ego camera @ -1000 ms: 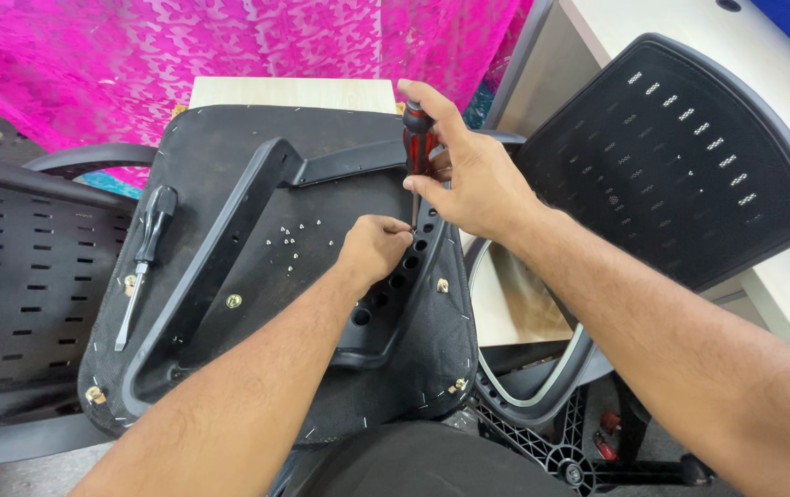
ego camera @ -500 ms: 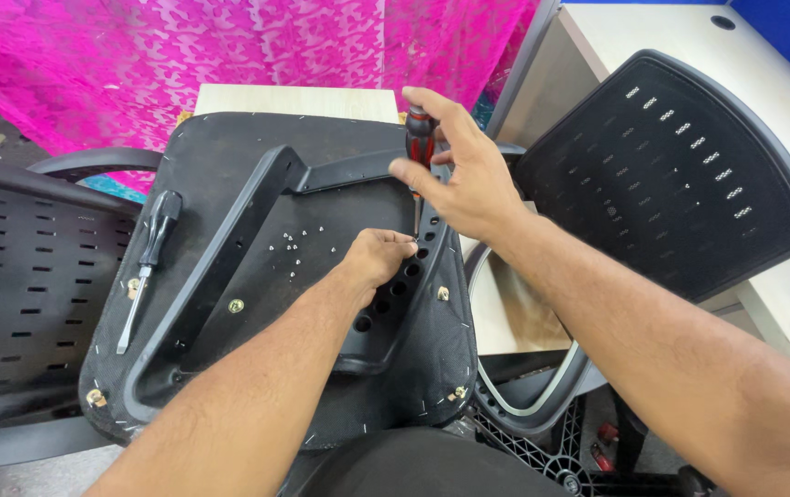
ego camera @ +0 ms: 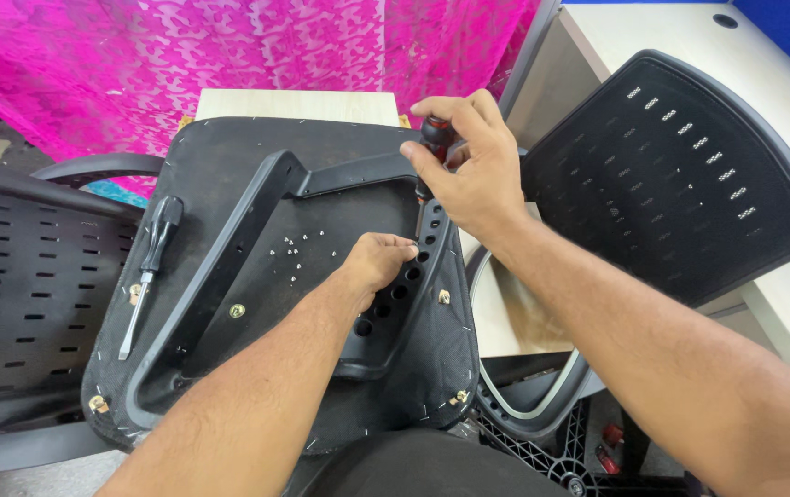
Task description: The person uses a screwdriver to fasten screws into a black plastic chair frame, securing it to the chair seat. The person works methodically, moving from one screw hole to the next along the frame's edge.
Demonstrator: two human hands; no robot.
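Item: screwdriver (ego camera: 432, 147), centre frame; I judged it stiff, light. Right hand (ego camera: 470, 170) fingers gripped its handle; left hand (ego camera: 378, 262) fingers pinched at its tip.

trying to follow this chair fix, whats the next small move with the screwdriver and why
Probably turn the red-handled screwdriver with the right hand: its tip already stands at a hole in the bracket, where the left hand pinches near it.

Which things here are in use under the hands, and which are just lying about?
In use: right hand gripping the red-and-black screwdriver; left hand on the black bracket; upturned seat base.
Lying about: spare screwdriver, perforated backrest, pink cloth.
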